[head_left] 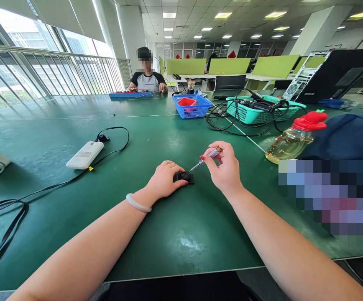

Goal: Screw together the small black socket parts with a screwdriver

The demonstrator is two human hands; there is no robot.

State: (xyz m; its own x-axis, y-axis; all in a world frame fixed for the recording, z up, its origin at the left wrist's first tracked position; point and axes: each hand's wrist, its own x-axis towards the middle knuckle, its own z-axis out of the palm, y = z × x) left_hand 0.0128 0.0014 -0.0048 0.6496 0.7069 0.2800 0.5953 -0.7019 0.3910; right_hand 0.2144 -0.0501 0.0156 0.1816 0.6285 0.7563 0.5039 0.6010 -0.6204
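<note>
The left hand (164,179) rested on the green desk (175,234), its fingers (181,183) curled down and pressed against the left side of a small black part (184,177) that lay flat on the desk in front of the person. A pale bangle (137,204) sat on that wrist. The right hand (225,167) hovered just right of the part, fingers pinched closed around a slim screwdriver (205,159) (clear handle, thin metal shaft) held at a slant, its tip down on the top of the black part.

Left of the hands, well apart, lay a white power bank (85,155) with a black cable (43,188) trailing across the desk. To the right a bottle (294,140) of yellowish liquid with a red cap lay on its side near a dark blue cloth (347,136). Farther back stood a blue basket (191,106) holding a red tray, and beside it a teal basket (263,110) full of black cables. At the far end of the desk another person (146,77) sat with both hands at a blue board (130,94).
</note>
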